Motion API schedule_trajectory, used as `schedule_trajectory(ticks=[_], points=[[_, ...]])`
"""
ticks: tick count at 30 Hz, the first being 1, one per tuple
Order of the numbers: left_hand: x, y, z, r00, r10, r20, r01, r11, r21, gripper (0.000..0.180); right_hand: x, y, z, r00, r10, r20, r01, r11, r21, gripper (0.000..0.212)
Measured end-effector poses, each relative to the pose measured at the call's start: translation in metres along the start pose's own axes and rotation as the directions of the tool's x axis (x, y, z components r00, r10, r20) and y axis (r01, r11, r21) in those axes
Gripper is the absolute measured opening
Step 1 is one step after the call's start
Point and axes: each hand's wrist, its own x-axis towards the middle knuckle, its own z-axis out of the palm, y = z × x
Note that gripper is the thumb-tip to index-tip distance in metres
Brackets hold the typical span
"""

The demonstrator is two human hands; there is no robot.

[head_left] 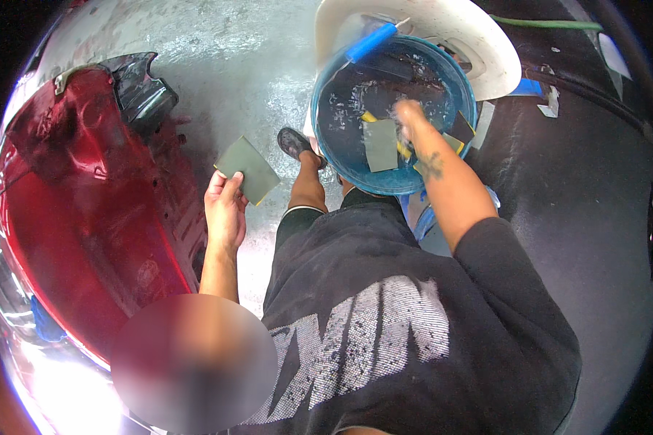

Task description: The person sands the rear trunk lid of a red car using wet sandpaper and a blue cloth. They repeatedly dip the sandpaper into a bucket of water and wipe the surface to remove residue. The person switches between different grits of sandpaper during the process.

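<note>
My left hand (pixel 226 206) pinches a square grey-green sanding pad (pixel 248 170) with a thin yellow edge, between thumb and fingers. It is held up over the floor, beside the red panel. My right hand (pixel 411 119) is inside the blue bucket (pixel 359 179), over dark liquid. Motion smears its fingers, so I cannot make out whether they hold anything. Another grey-green pad (pixel 381 145) lies in the bucket just left of that hand, with yellow strips showing around it. A further pad (pixel 455 141) leans against the bucket's right wall.
A large glossy red car body panel (pixel 87 210) stands at the left, a black piece (pixel 141 90) at its top. Behind the bucket is a white curved basin (pixel 497 61). A blue-handled tool (pixel 371 42) rests across the bucket's rim. A green hose (pixel 548 23) runs at the far right.
</note>
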Motion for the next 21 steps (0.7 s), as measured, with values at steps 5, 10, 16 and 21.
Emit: schedule_trajectory(ticks=[5,10,16,21], points=[[-0.004,-0.006,-0.012,0.998,0.011,-0.056,-0.012,1.000,-0.014,0.010,0.033,-0.020,0.009,0.970,-0.189,-0.152,0.113,0.907,-0.407,0.037],[0.000,-0.016,-0.032,0.991,-0.010,-0.134,0.009,1.000,-0.010,0.014,0.035,-0.043,0.019,0.981,-0.174,0.080,0.186,0.764,-0.618,0.038],[0.013,-0.015,-0.034,0.995,-0.024,-0.096,0.023,1.000,-0.010,0.012,0.007,-0.040,0.030,0.948,-0.073,0.311,0.271,0.698,-0.663,0.040],[0.009,-0.004,-0.015,0.998,-0.009,-0.067,0.009,1.000,-0.005,0.016,-0.030,-0.058,0.049,0.921,-0.098,0.377,0.293,0.810,-0.507,0.042]])
